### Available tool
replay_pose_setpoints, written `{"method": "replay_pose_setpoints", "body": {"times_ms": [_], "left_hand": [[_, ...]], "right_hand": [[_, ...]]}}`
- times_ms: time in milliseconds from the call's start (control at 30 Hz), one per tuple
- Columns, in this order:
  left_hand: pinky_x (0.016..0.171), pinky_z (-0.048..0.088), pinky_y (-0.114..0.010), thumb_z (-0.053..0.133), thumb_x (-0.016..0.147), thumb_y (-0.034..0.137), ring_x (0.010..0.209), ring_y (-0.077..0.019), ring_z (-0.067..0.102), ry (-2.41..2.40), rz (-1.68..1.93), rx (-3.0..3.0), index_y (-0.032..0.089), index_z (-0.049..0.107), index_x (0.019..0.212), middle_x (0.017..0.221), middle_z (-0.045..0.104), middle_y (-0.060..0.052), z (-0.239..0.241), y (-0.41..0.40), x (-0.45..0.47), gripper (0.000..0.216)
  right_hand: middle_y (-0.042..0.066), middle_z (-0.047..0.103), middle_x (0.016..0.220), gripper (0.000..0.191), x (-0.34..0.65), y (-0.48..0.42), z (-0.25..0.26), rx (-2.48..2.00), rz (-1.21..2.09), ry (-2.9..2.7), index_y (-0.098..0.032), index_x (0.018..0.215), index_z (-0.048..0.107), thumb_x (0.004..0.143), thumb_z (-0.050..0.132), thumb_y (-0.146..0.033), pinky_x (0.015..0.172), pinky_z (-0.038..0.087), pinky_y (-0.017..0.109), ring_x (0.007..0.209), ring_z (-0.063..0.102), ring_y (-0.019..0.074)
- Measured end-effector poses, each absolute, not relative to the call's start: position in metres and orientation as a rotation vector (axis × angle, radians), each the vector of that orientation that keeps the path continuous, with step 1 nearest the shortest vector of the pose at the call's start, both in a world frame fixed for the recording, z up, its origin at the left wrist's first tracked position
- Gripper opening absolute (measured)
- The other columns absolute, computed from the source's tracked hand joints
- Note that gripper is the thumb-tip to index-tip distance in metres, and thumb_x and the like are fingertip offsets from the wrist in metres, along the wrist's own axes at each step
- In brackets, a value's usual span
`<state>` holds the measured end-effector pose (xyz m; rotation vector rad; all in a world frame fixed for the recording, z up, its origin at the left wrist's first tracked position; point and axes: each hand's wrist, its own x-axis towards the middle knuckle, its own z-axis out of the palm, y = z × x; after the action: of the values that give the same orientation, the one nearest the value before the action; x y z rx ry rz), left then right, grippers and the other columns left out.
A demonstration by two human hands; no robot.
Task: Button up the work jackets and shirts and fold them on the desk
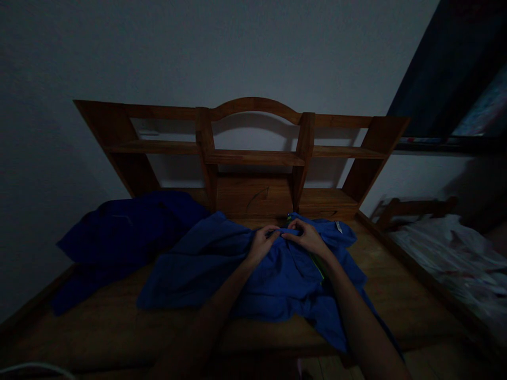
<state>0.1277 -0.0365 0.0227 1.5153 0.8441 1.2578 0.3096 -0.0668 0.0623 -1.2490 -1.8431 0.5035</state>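
Note:
A blue jacket [273,285] with a yellow-green trim lies spread on the wooden desk [380,274]. Near its upper middle, my left hand [262,243] pinches the cloth between thumb and fingers. Close on its right, my right hand [308,238] also pinches the same part of the jacket, fingertips almost meeting those of the left. What exactly lies between the fingertips is too dark and small to make out. A white label [338,227] shows on the jacket to the right of my hands.
A darker blue garment [122,232] is heaped at the desk's left. Behind stands a wooden shelf unit [253,157] against the wall. On the right, a white plastic bag [451,248] lies beside a wooden chair back [415,207]. A pale cable [35,364] crosses the bottom left.

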Motion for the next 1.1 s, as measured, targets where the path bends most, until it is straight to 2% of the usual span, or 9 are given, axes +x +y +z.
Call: {"method": "replay_pose_setpoints", "body": {"times_ms": [100,233,367,800,1100], "left_hand": [[0.09,0.045,-0.032,0.072,0.069,0.03,0.096,-0.0203,0.062,0.784,1.136,1.464,0.015,0.068,0.092,0.099,0.068,-0.009,0.025,-0.034,0.122,0.028],[0.084,0.047,-0.032,0.079,0.059,0.031,0.088,-0.0201,0.063,0.757,0.988,1.371,0.013,0.068,0.091,0.096,0.069,-0.009,0.026,-0.03,0.114,0.039],[0.081,0.047,-0.031,0.081,0.056,0.032,0.084,-0.0187,0.063,0.744,0.95,1.354,0.013,0.068,0.089,0.093,0.069,-0.007,0.027,-0.031,0.112,0.041],[0.079,0.046,-0.028,0.072,0.067,0.042,0.085,-0.0187,0.062,0.729,1.078,1.676,0.015,0.069,0.086,0.088,0.069,-0.005,0.031,-0.038,0.114,0.034],[0.085,0.045,-0.03,0.072,0.067,0.036,0.09,-0.0197,0.062,0.809,1.098,1.658,0.015,0.068,0.086,0.09,0.068,-0.005,0.031,-0.038,0.116,0.029]], "right_hand": [[0.002,0.064,0.085,0.034,0.31,-0.066,0.063,-1.212,0.598,-1.837,-0.018,0.088,0.063,0.07,0.068,-0.047,0.073,0.043,0.027,0.08,0.058,0.0165],[0.002,0.064,0.083,0.031,0.31,-0.066,0.065,-1.133,0.77,-1.856,-0.017,0.083,0.064,0.071,0.067,-0.046,0.074,0.043,0.028,0.081,0.058,0.017],[0.001,0.062,0.084,0.032,0.31,-0.065,0.064,-1.09,0.848,-1.833,-0.017,0.086,0.064,0.069,0.07,-0.044,0.073,0.044,0.027,0.08,0.057,0.0162],[0.003,0.063,0.091,0.034,0.309,-0.065,0.064,-1.037,0.942,-1.794,-0.017,0.09,0.063,0.069,0.07,-0.043,0.081,0.044,0.03,0.087,0.058,0.0181],[0.002,0.061,0.084,0.034,0.307,-0.064,0.061,-1.093,0.893,-1.753,-0.016,0.086,0.061,0.068,0.07,-0.043,0.077,0.045,0.028,0.082,0.058,0.0164]]}}
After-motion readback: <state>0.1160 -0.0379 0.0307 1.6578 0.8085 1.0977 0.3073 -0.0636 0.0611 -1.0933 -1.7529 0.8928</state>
